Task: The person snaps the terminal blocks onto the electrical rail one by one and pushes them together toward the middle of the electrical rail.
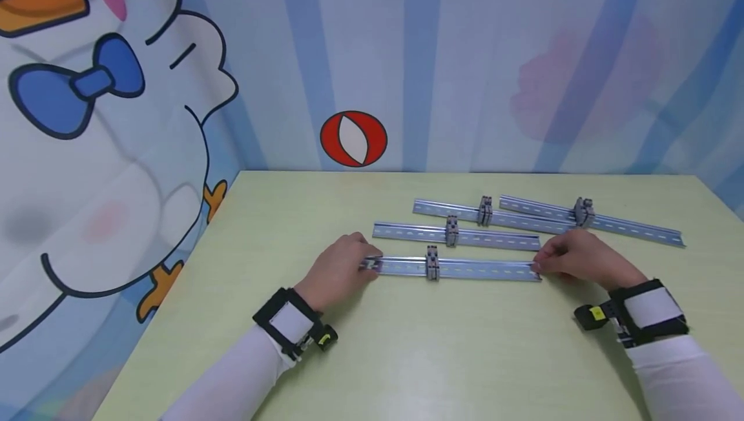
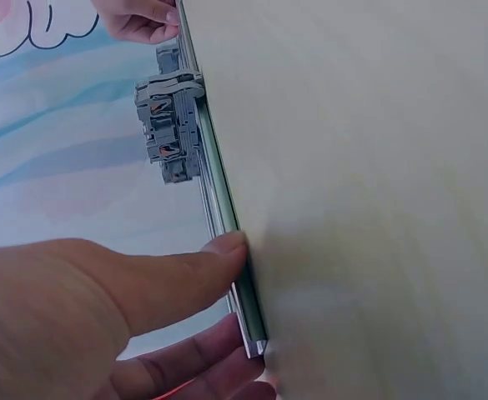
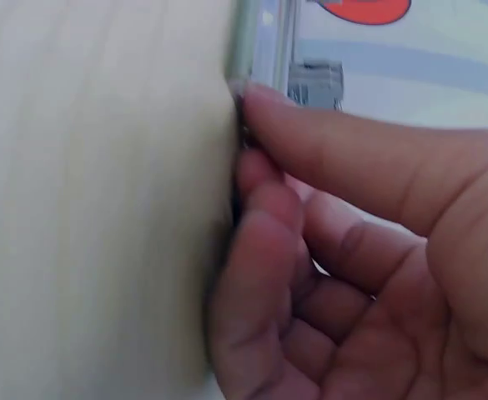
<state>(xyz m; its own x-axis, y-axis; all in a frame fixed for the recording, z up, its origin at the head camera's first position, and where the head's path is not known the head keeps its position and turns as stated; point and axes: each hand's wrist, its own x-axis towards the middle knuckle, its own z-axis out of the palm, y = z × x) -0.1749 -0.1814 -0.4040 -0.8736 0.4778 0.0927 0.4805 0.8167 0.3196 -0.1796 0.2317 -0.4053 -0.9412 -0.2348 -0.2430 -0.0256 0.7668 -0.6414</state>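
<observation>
A slotted metal DIN rail [image 1: 488, 270] lies nearest the front on the table, with a grey terminal block [image 1: 433, 263] clipped across it left of centre. My left hand [image 1: 337, 269] holds the rail's left end; in the left wrist view the thumb [image 2: 227, 243] lies along the near edge and the fingers are curled beneath the far side. At the opposite end, my right hand [image 1: 587, 258] pinches the rail's tip between thumb and index finger. In the right wrist view, the fingertips partly hide that end of the rail [image 3: 264, 50].
Behind the held rail lie three more DIN rails: one close behind [image 1: 500, 240], another farther back [image 1: 517, 221], and a slanted one [image 1: 639, 227] at the right. Each carries a grey block. The table [image 1: 442, 350] meets a printed wall [image 1: 465, 85] at its back edge.
</observation>
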